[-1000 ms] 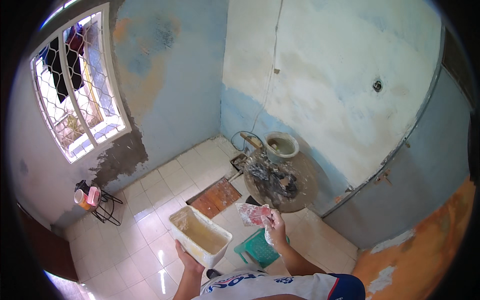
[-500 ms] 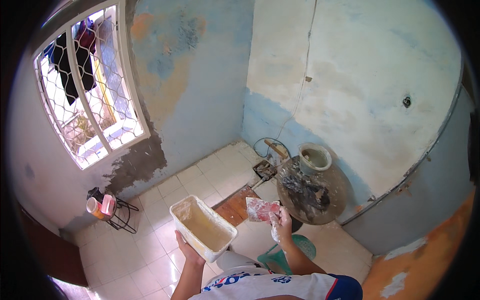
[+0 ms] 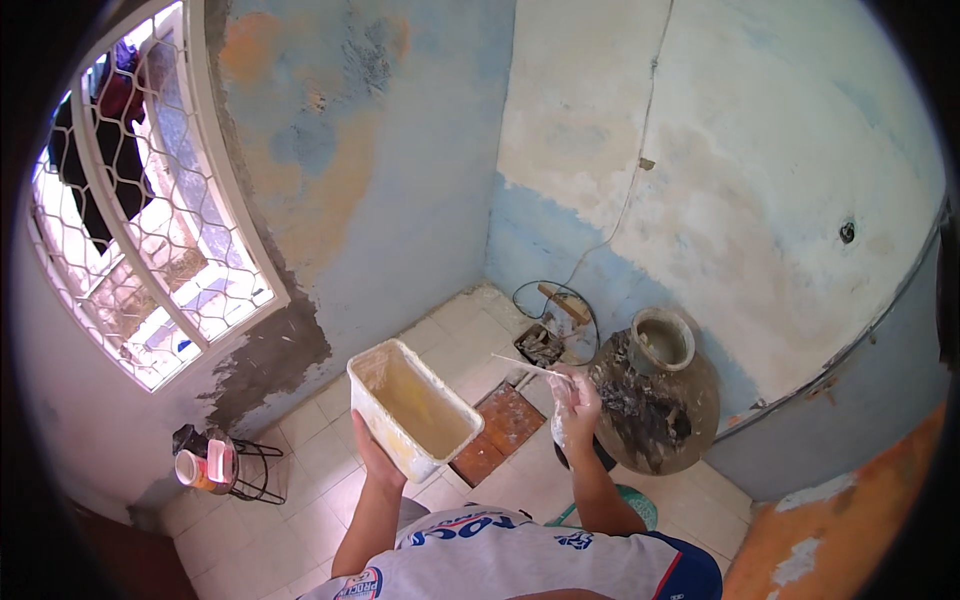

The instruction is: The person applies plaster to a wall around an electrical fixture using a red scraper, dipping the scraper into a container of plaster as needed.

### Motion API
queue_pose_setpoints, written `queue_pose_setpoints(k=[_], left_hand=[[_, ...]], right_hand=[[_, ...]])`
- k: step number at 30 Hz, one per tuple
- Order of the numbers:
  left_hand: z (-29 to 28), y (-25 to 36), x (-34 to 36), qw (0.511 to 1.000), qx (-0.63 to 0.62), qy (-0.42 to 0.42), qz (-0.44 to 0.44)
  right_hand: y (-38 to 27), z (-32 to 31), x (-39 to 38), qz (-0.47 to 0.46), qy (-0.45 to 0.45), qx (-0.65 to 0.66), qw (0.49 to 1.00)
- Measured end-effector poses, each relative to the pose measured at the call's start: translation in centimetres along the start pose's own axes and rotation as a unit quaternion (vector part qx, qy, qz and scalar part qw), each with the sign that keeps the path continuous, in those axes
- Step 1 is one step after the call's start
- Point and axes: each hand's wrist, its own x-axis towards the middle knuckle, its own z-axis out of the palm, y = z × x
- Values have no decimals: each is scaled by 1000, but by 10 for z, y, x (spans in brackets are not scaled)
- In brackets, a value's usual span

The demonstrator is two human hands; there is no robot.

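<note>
A whitish rectangular plastic tub (image 3: 392, 428) is tipped towards me, with pale, creamy paste smeared on its inner walls. My left hand (image 3: 376, 455) holds it from the left side and below. My right hand (image 3: 575, 408), spotted with white paste, is closed around a flat putty scraper (image 3: 526, 365). Seen nearly edge-on, the blade looks like a thin line pointing left, a little beyond the tub's right end and apart from it. Most of the scraper's grip is hidden by my fingers.
A round table (image 3: 655, 425) carries a bucket (image 3: 662, 340) and a dark crumpled heap. Below my right arm is a green basin (image 3: 638, 505). A black metal stool (image 3: 262, 470) with pink containers stands left, under the grilled window (image 3: 150, 210). Brown boards (image 3: 510, 420) lie on the tiles.
The scraper has turned from showing its flat red-and-white face to nearly edge-on, and my right hand has risen slightly. My view has shifted; the tub stays in my left hand.
</note>
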Motion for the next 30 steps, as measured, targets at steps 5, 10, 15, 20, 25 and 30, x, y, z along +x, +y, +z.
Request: queue_pose_setpoints(k=[5, 10, 15, 20, 25, 30], left_hand=[[-10, 43, 104, 996, 62, -9, -55], [-38, 83, 215, 989, 76, -23, -124], [-30, 119, 318, 976, 104, -43, -188], [-17, 129, 409, 961, 97, -67, -251], [18, 116, 493, 955, 166, -95, -228], [72, 88, 563, 944, 122, -155, -265]], right_hand=[[-17, 55, 70, -285, 5, -171, 943], [9, 117, 95, -263, 39, -206, 942], [22, 186, 133, -264, 48, -302, 915], [25, 220, 169, -276, 59, -402, 871], [20, 218, 217, -287, 98, -459, 835], [-3, 210, 283, -341, 73, -543, 764]])
